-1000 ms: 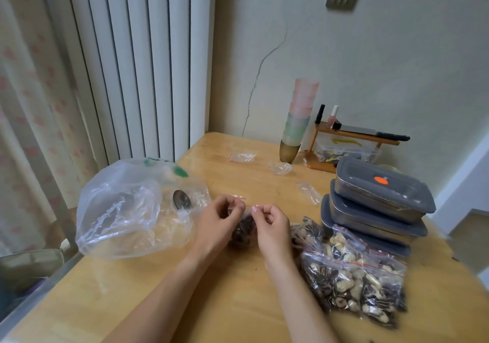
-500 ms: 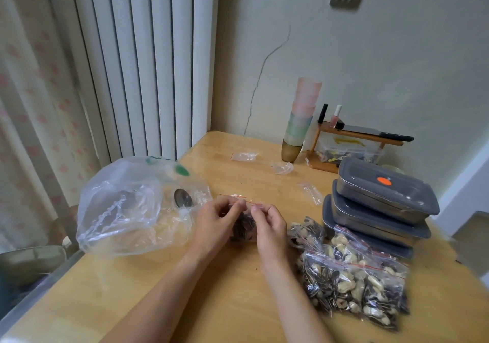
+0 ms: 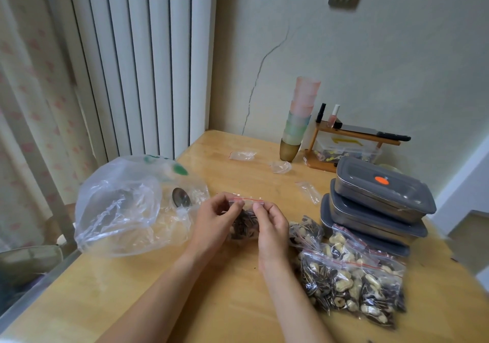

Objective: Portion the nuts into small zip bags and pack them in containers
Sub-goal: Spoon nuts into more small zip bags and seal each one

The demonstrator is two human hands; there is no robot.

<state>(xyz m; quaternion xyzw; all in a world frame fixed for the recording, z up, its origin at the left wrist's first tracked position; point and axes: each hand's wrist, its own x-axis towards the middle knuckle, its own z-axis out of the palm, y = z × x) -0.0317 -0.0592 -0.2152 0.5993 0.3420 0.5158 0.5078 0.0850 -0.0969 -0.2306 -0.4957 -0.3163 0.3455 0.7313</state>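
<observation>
A small zip bag (image 3: 244, 222) with dark nuts stands on the wooden table (image 3: 164, 289) between my hands. My left hand (image 3: 214, 223) pinches the left end of its red-lined zip strip. My right hand (image 3: 271, 226) pinches the strip's right end. To the left lies a large clear plastic bag (image 3: 124, 208) with a metal spoon (image 3: 180, 197) inside. Several filled zip bags (image 3: 352, 274) of nuts lie at my right. Behind them stand three stacked grey-lidded containers (image 3: 375, 202).
Empty small zip bags (image 3: 242, 155) lie scattered toward the table's far side. A stack of pastel cups (image 3: 297, 120) and a small wooden shelf (image 3: 352, 144) with bottles stand against the wall. The table edge runs along the left, beside curtains.
My fingertips have shifted along the zip strip, which now shows stretched flat between both hands. The view has drifted slightly.
</observation>
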